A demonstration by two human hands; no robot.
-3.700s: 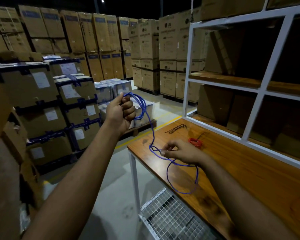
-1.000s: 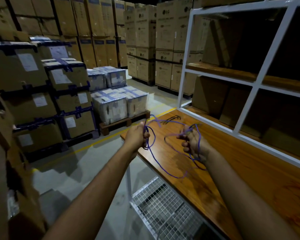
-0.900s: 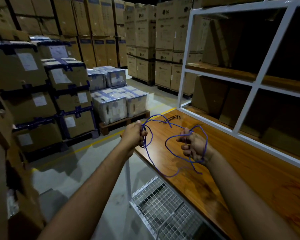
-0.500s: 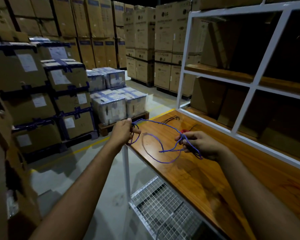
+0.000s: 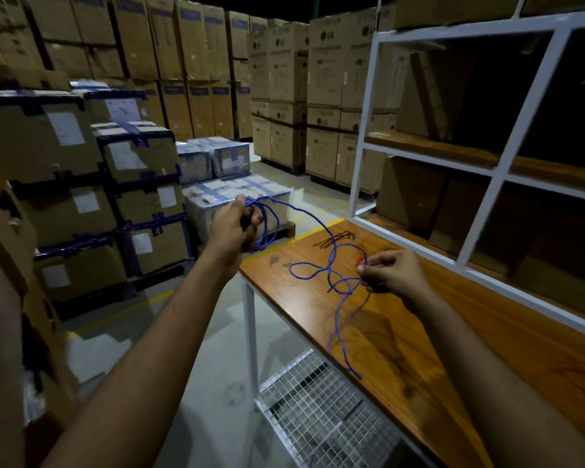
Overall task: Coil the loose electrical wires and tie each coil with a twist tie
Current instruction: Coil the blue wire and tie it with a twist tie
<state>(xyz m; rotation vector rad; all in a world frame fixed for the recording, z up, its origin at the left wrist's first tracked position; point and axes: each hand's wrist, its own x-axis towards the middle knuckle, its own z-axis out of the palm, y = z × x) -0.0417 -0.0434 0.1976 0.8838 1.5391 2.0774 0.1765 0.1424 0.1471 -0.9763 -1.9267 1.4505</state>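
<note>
Only readable thing is the "LG" logo printed on the tall stacked cartons (image 5: 325, 79) just left of the white shelf frame (image 5: 365, 130), on several of them. White paper labels on the blue-taped boxes (image 5: 65, 130) are too blurry to read.

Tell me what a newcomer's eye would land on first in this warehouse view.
First, the bright blue electrical wire, strung from loops gripped in the left hand across to the right hand, which pinches it over the orange-brown wooden table, its loose end trailing toward the near edge. Next, the tall stacks of brown cardboard boxes behind, and the white metal shelf frame on the right.
</note>
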